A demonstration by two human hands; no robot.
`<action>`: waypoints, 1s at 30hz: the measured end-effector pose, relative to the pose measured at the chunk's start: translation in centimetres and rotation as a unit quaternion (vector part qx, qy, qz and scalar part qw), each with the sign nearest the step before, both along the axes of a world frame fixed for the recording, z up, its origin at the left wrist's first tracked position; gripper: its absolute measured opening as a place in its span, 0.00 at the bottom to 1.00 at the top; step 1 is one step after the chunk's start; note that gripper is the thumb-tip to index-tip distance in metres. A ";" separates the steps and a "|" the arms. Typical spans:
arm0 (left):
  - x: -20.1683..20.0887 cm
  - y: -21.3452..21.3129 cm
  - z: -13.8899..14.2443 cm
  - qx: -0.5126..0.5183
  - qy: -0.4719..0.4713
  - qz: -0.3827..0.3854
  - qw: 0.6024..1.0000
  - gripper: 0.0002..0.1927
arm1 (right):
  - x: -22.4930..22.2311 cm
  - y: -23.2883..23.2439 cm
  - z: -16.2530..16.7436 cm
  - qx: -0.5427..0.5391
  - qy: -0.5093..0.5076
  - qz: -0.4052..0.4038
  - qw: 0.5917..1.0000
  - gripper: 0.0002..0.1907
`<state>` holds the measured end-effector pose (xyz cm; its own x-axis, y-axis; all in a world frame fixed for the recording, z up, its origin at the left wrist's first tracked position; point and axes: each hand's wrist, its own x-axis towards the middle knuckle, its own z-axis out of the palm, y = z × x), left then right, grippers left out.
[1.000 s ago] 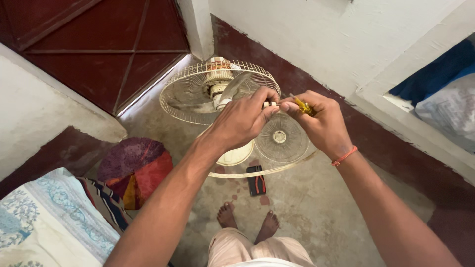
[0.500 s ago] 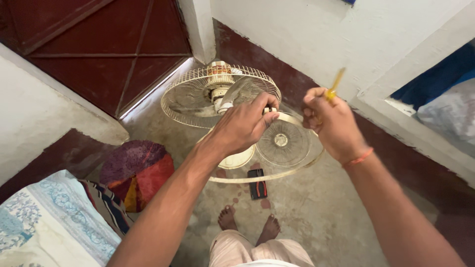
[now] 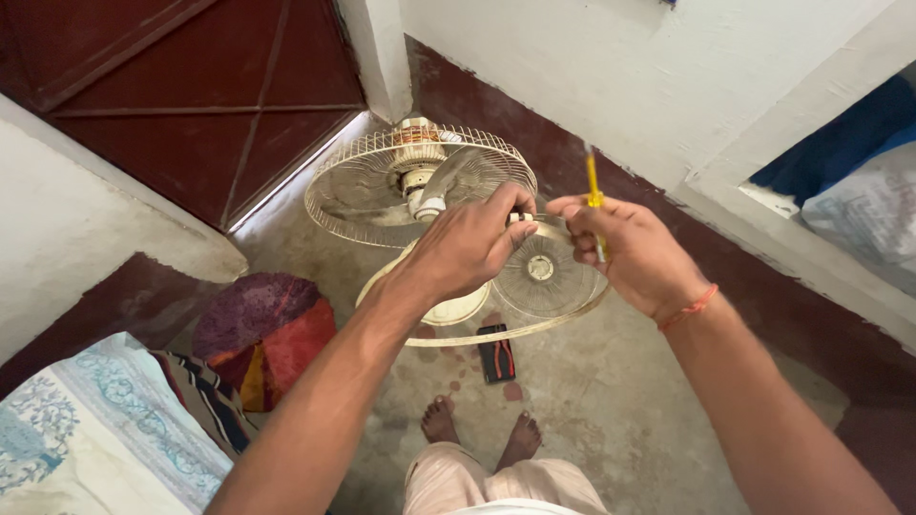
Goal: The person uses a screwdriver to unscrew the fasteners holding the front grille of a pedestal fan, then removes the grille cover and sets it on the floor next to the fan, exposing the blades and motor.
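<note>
Above fan [image 3: 420, 186], left hand [image 3: 468, 250] gripping hidden hub part, right hand [image 3: 634, 257] closed round yellow screwdriver [image 3: 593, 195], tip unseen.

- Fan [image 3: 420, 181]: cream, wire rear guard in place, blades and motor hub exposed, tilted over the concrete floor.
- Front guard [image 3: 496, 315]: cream ring with round centre disc, detached, hanging below the fan.
- Screwdriver [image 3: 593, 195]: yellow handle, near upright, beside the fan.

Cream wire fan guard [image 3: 382, 181], rough concrete floor [image 3: 611, 410], translucent yellow plastic screwdriver [image 3: 593, 191].
</note>
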<state>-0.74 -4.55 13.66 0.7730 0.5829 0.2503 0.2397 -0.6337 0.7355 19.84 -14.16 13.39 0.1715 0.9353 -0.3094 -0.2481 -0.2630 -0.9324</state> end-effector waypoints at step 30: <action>-0.1 0.3 -2.1 -0.113 -0.118 -0.081 0.983 0.13 | -1.8 -1.2 -2.3 0.139 -0.235 -0.069 0.960 0.09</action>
<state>-0.86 -4.20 11.53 0.7959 0.5187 0.3121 -0.0447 -0.4639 0.8848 18.02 -15.34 11.05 0.3584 0.9292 0.0905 0.2028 0.0171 -0.9791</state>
